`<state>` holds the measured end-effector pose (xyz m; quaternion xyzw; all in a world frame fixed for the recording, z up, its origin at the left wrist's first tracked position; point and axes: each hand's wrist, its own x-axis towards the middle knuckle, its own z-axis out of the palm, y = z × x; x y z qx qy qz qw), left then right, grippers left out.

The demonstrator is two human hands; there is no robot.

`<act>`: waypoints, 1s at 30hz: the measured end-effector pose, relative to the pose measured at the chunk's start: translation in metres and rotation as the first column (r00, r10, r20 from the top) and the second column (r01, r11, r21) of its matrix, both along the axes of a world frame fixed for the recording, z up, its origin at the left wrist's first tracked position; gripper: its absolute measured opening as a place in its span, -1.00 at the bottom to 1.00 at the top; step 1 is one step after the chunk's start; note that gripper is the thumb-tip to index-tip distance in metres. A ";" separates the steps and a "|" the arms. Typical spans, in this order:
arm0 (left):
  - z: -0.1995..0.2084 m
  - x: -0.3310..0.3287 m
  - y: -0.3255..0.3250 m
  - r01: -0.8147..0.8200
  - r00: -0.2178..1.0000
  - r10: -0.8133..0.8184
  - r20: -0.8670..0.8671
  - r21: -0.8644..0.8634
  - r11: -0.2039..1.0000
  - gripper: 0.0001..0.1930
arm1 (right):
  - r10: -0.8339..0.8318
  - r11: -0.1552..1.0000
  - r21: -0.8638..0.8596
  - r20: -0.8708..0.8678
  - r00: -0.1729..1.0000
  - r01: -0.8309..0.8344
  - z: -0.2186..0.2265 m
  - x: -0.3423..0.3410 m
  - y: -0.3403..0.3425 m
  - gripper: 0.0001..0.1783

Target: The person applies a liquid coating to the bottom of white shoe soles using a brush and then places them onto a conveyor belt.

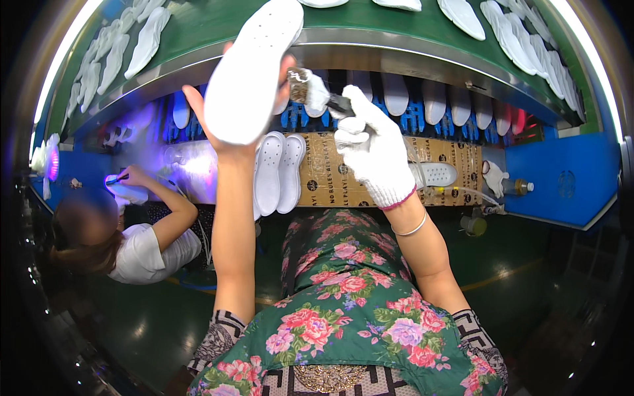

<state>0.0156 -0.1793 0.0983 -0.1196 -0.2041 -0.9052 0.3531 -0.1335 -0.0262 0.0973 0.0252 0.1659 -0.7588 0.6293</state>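
My bare left hand holds up a long white shoe sole from underneath. The thumb stands out on its left, and fingertips show at its right edge. In a white knit glove, my right hand grips the dark handle of a brush with brown bristles and white wrapping. The bristle end is close to the sole's right edge; I cannot tell whether they touch. Below, white perforated soles lie side by side on printed cardboard. Another pale sole lies right of my glove.
Beyond the bench, a green conveyor belt with a metal edge carries several white soles. Under it, more soles stand on blue racks. A bottle sits at the right. On the left, a co-worker works under violet light.
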 end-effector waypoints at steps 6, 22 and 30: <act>-0.048 0.003 0.089 0.071 0.997 -0.078 0.012 0.304 0.950 -0.24 | -0.130 0.989 0.006 -0.430 0.894 0.147 0.004 0.018 0.020 -0.71; -0.094 -0.001 0.182 -0.116 0.873 -0.085 0.480 0.375 0.920 -0.10 | -0.225 0.972 -0.237 -0.913 -0.341 -0.007 -0.014 0.019 0.058 -0.53; -0.100 -0.001 0.173 -0.198 0.869 -0.020 0.494 0.385 0.902 -0.11 | -0.258 0.925 -0.289 -0.954 -0.151 0.246 -0.004 0.031 0.054 -0.73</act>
